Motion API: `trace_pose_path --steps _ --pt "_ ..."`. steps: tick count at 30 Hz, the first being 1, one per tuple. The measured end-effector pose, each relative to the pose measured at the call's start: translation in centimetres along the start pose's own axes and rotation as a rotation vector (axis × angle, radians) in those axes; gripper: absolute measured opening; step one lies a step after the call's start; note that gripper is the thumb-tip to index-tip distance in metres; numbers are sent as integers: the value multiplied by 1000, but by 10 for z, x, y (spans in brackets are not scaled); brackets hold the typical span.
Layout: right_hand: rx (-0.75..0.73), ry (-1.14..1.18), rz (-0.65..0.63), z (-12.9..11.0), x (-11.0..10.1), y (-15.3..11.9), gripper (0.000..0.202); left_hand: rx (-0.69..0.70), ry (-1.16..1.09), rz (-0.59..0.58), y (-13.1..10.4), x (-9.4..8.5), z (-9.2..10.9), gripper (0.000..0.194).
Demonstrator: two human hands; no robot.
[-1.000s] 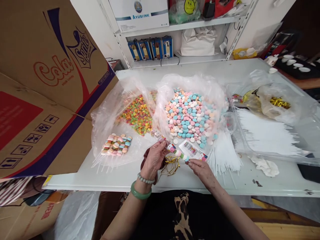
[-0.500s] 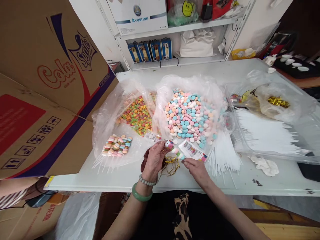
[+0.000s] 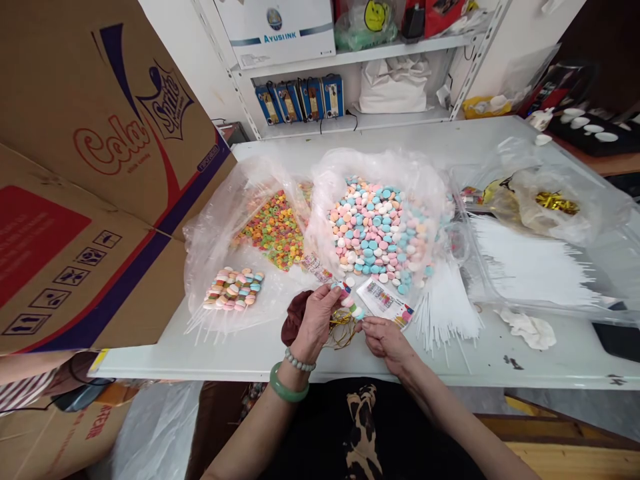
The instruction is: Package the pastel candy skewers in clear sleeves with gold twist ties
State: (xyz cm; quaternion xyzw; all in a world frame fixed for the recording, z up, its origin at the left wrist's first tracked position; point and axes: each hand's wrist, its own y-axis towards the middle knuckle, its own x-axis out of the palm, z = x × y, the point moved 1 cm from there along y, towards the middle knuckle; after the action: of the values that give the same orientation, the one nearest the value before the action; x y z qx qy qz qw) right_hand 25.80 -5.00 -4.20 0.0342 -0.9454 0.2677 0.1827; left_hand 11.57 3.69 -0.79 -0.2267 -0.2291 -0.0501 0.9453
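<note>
My left hand is closed around the upper part of a candy skewer, a short row of pink, white, green and blue sweets. A printed clear wrapper seems to cover it, though its edges are hard to make out. At the blue lower end, my right hand pinches with thumb and fingers. Just below lie gold twist ties. A flat printed packet rests beyond my right hand, and another printed wrapper beyond my left. Dark red cloth sits beside my left wrist.
Open bags hold pastel round candies and fruit-coloured rings. Finished candy skewers lie at left. White sticks are piled at right, near a clear tray and crumpled tissue. A large carton stands at left.
My right hand has drawn slightly down and left, its fingers curling more at the skewer's lower end. My left hand has shifted slightly, and the skewer tilts more steeply.
</note>
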Motion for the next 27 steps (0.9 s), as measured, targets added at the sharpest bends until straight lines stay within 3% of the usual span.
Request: trace_pose_path --steps 2,4,9,11,13,16,20,22,27 --pt "85 100 -132 5 -2 1 35 -6 68 -1 0 -2 1 31" --pt "50 22 -110 7 -5 0 36 -9 129 2 1 -7 3 32" --pt "-482 -842 441 0 -6 -7 32 4 193 47 1 -12 1 34" --pt "-642 -1099 542 -2 -2 -8 32 12 172 86 0 -7 -3 34" --pt "-691 -1177 535 -3 2 -6 32 8 150 135 -1 -2 -6 34" --pt "-555 -950 411 -3 4 0 32 -53 90 125 -3 1 -7 34" --pt "-153 -243 149 0 3 8 37 -156 38 3 -2 -10 1 34" --pt "-33 -10 65 0 3 9 40 -169 37 -62 2 -18 8 31" --pt "-32 10 78 -7 3 9 42 -97 -71 -72 14 -29 27 37"
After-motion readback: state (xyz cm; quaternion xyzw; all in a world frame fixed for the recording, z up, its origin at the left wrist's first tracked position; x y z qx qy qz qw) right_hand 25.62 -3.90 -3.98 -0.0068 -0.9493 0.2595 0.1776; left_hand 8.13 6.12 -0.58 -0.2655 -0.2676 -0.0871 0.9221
